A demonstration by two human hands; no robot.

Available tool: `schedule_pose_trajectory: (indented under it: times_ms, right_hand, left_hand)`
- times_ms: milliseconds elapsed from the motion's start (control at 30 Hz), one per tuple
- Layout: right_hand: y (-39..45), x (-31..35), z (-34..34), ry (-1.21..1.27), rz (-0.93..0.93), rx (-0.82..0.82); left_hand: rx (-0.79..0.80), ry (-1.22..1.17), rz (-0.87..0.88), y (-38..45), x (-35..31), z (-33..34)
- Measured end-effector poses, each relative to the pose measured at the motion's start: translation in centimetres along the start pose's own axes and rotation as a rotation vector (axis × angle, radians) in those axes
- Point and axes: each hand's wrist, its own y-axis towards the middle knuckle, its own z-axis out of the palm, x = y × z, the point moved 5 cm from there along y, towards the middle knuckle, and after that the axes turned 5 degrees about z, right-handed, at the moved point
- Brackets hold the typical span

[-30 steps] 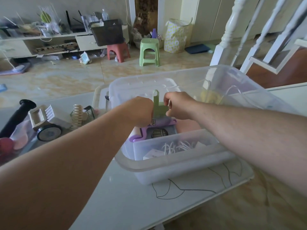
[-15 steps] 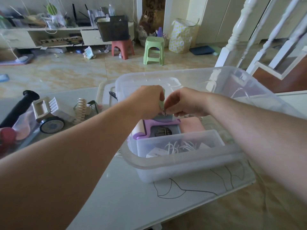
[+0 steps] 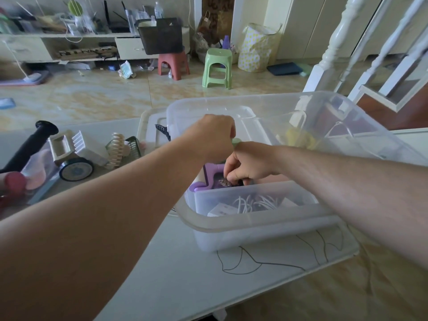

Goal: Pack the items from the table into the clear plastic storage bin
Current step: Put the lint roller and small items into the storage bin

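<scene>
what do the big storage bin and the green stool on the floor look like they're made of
The storage bin: clear, slightly frosted plastic, since its contents show through the walls. The green stool: probably moulded plastic, one even pale green with a soft sheen.

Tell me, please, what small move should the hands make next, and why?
Probably lower the green piece into the bin and let go. The left hand holds it above the purple item, while the right hand reaches down onto that item, seemingly making room. The clip and toy truck wait on the table.
</scene>
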Motion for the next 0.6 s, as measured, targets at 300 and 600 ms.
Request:
schedule_pose_trajectory:
  times_ms: [300, 600]
  right_hand:
    - [-5.5, 2.2, -8.7, -0.107, 0.078, -0.343]
    - [-9.7, 24.1, -3.3, 0.05, -0.34, -0.513]
  left_hand:
    - [-0.528, -0.135, 0.2, -8.6, 1.6, -11.8]
    - [-0.171, 0.118, -0.292, -25.6, 19.7, -8.8]
